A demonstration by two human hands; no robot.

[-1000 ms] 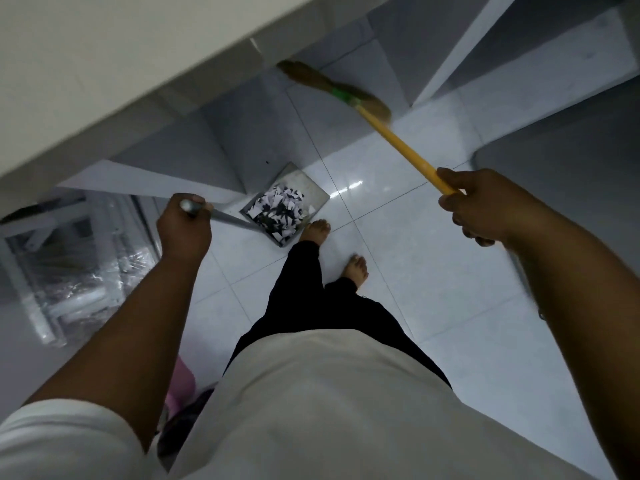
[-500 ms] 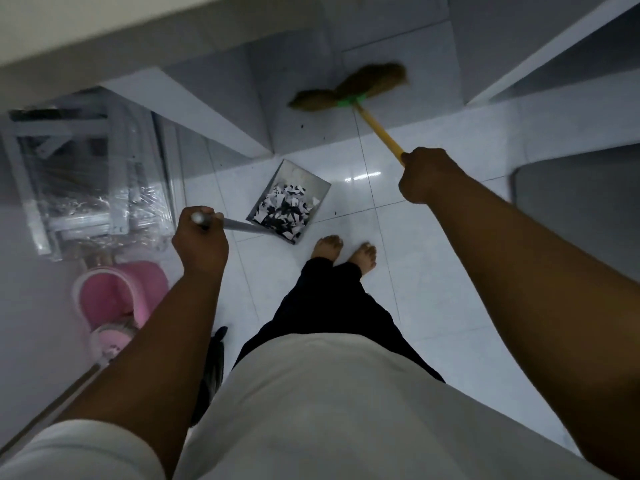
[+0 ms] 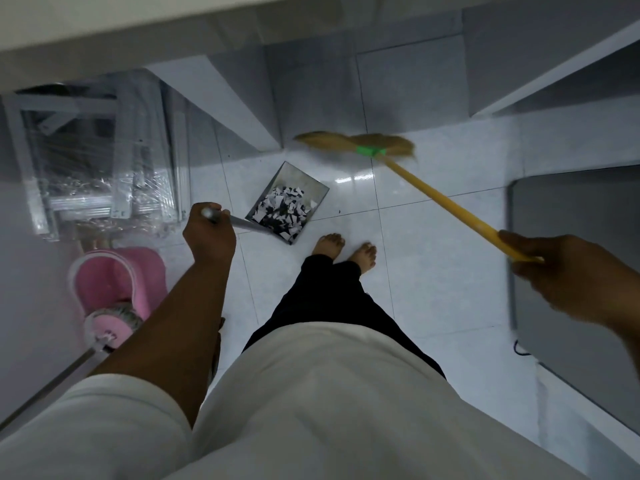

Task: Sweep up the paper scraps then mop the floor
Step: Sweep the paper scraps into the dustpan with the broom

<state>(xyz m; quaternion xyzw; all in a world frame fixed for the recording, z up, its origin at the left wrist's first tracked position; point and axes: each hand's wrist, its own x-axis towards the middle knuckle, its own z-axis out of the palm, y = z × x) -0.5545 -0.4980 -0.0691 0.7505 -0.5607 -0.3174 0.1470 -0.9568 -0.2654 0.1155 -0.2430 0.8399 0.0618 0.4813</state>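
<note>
The left hand (image 3: 209, 233) is clenched round the thin metal handle of a square grey metal dustpan (image 3: 287, 202), kept level, likely so its heap of black-and-white paper scraps (image 3: 284, 209) cannot spill. The right hand (image 3: 561, 271) grasps the end of the yellow stick of a straw-headed broom (image 3: 360, 144), its head near the wall. One dustpan, one broom, and one pink mop bucket (image 3: 117, 285) waiting at the left, a mop (image 3: 110, 323) resting in it.

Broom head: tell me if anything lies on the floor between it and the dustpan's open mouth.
Nothing visible does. Only bare white tile lies between the broom head and the dustpan, whose paper scraps are already inside it.
</note>
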